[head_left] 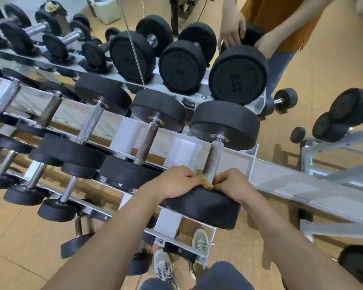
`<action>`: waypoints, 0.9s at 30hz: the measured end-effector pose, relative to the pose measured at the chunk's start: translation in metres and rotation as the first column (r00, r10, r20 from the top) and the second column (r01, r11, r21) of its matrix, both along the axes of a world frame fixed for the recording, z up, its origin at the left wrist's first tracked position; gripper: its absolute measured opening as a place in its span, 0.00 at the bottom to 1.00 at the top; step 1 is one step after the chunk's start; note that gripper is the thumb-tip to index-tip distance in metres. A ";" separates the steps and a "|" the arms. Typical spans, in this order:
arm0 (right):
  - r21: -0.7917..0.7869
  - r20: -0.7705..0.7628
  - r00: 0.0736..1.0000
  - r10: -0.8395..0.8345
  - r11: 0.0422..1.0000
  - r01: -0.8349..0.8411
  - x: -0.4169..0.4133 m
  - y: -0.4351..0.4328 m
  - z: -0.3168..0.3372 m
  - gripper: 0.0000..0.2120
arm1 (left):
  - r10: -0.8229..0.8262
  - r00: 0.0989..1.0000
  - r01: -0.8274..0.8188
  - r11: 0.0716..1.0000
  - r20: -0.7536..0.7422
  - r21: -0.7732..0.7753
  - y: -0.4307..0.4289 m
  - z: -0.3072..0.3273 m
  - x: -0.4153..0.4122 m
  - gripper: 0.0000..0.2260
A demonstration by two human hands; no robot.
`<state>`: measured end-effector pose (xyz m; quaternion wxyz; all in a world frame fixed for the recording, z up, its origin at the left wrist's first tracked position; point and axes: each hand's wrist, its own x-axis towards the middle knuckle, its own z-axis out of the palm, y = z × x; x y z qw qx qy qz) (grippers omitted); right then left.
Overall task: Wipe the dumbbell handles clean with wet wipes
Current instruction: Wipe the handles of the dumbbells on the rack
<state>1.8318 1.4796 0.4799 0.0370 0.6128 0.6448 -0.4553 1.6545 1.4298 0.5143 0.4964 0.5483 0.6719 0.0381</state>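
Head cam: both hands are down at the near end of the rightmost dumbbell [205, 208] in this row of the rack [281, 176]. L hand [176, 182] and R hand [233, 184] sit either side of the handle [214, 158]. Fingers on both are curled in, pinching a wet wipe [207, 182]. The wipe is bunched round the bar's lower end, right where it meets the near black head, and looks tan/brown, not white. Both wrists rest on top of that head.

Above the wipe the handle is bare knurled metal w/ brownish speckling, running up to the far head. I can't tell how far the wipe wraps behind the bar.

The next dumbbell [146, 143] to the left has a similar brownish bar; the one beyond it [90, 124] looks shinier. Smaller dumbbells sit on a lower tier, far left. Grey sneakers [200, 241] stand on the tan floor [19, 237] under the rack.
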 end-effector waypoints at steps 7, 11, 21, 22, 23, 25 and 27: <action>0.052 -0.010 0.999 -0.042 0.998 0.042 -0.009 -0.014 0.046 0.05 | 0.053 0.977 -0.087 0.983 0.207 0.161 -0.011 0.013 0.009 0.10; -0.118 -0.445 0.836 -0.319 0.947 0.299 -0.023 -0.047 0.086 0.10 | 0.220 0.826 -0.381 0.896 0.519 0.227 -0.035 0.038 -0.007 0.04; -0.593 -0.699 0.356 -0.620 0.781 0.195 -0.097 -0.114 0.144 0.12 | 0.527 0.233 -0.802 0.579 0.817 -0.144 -0.114 0.096 -0.061 0.03; -0.598 -0.697 0.367 -0.616 0.782 0.178 -0.105 -0.118 0.148 0.12 | 0.532 0.169 -0.815 0.549 0.829 -0.186 -0.124 0.100 -0.063 0.03; -0.593 -0.701 0.389 -0.598 0.792 0.146 -0.113 -0.123 0.151 0.12 | 0.531 0.117 -0.826 0.520 0.839 -0.215 -0.132 0.102 -0.065 0.04; -0.589 -0.708 0.437 -0.555 0.805 0.069 -0.126 -0.132 0.155 0.13 | 0.537 0.032 -0.851 0.457 0.843 -0.259 -0.151 0.109 -0.068 0.05; -0.568 -0.718 0.505 -0.479 0.823 -0.028 -0.138 -0.143 0.159 0.16 | 0.534 -0.035 -0.882 0.382 0.845 -0.278 -0.172 0.111 -0.075 0.07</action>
